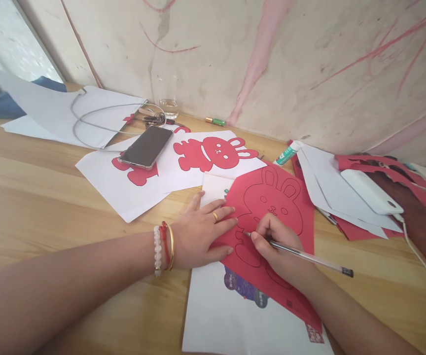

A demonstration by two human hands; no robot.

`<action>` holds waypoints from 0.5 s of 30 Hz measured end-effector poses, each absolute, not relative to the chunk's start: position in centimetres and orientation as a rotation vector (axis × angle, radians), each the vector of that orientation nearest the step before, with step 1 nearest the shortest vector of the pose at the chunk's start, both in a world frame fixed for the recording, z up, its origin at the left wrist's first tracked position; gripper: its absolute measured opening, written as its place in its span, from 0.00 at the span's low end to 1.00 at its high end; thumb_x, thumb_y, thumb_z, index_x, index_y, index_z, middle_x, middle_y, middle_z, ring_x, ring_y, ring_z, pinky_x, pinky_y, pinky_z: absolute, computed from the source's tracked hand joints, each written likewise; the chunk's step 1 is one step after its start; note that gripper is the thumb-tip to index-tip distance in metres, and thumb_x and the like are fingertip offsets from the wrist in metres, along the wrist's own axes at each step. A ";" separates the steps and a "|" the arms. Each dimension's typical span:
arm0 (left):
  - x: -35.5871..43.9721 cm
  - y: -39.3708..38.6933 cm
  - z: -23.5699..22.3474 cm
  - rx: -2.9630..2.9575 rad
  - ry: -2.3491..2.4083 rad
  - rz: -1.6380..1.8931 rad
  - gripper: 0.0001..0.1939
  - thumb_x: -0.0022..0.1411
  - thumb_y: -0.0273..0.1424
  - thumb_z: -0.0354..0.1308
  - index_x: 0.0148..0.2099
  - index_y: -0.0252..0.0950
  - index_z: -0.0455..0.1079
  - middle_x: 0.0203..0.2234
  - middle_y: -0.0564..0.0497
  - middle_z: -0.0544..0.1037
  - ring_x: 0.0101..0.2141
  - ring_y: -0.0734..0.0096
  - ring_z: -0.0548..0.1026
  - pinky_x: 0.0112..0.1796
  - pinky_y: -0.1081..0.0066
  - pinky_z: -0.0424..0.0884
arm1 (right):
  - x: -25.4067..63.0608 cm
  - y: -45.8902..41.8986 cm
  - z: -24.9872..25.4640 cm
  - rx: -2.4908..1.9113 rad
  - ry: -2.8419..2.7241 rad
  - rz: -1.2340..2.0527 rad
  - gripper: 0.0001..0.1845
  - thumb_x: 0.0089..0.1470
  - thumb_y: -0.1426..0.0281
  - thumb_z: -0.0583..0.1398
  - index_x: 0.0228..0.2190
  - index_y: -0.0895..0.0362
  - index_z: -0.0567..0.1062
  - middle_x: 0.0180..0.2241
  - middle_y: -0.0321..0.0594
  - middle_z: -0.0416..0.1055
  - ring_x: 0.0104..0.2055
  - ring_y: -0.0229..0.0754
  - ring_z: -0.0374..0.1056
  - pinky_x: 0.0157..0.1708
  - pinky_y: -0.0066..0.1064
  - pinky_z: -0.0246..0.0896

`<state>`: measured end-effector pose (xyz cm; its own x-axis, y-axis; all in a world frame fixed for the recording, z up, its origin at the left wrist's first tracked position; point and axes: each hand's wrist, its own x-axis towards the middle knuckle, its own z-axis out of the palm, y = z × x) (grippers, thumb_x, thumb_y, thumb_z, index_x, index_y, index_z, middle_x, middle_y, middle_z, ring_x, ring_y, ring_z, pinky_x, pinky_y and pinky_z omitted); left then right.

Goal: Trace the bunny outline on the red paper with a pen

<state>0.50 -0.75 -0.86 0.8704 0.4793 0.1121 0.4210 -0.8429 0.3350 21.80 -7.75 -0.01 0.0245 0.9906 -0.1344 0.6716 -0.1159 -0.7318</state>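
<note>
A sheet of red paper [235, 190] bears a rabbit outline drawn in dark line, its ears toward the wall. My left hand [203, 229] lies flat on the paper's left edge, fingers spread, with a ring and bracelets on it. In my right hand [279, 246] is a clear-barrelled pen [309, 256], its tip touching the red sheet near the rabbit's arm. Underneath the sheet lies a white booklet [209, 315] with a purple printed patch. Part of the drawing is hidden by my right hand.
Beyond the hands, red rabbit cutouts [216, 154] lie on white sheets, a phone [148, 145] resting over one. A glue stick [287, 153], white papers [320, 182] and a power bank [372, 192] are at right. A glass [168, 101] stands by the wall.
</note>
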 end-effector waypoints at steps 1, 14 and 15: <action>0.5 -0.8 -0.8 2.742 0.677 0.274 0.25 0.68 0.43 0.46 0.60 0.35 0.62 0.61 0.44 0.63 0.62 0.54 0.55 0.61 0.41 0.35 | 21.8 -7.7 -0.1 -1.838 -1.688 0.885 0.13 0.56 0.67 0.56 0.24 0.52 0.57 0.18 0.27 0.54 0.20 0.34 0.52 0.20 0.25 0.49; 0.5 -0.7 -0.8 2.745 0.678 0.280 0.24 0.68 0.43 0.47 0.60 0.35 0.63 0.61 0.43 0.63 0.62 0.53 0.55 0.60 0.40 0.37 | 21.9 -7.8 -0.5 -1.786 -1.688 0.877 0.13 0.57 0.67 0.57 0.24 0.52 0.58 0.18 0.26 0.53 0.20 0.33 0.51 0.19 0.24 0.49; 0.5 -0.7 -0.8 2.743 0.678 0.279 0.24 0.68 0.43 0.47 0.60 0.35 0.63 0.61 0.43 0.63 0.62 0.53 0.55 0.60 0.40 0.37 | 21.9 -7.8 -0.5 -1.776 -1.675 0.868 0.13 0.57 0.67 0.57 0.24 0.52 0.58 0.18 0.27 0.53 0.20 0.33 0.51 0.19 0.25 0.49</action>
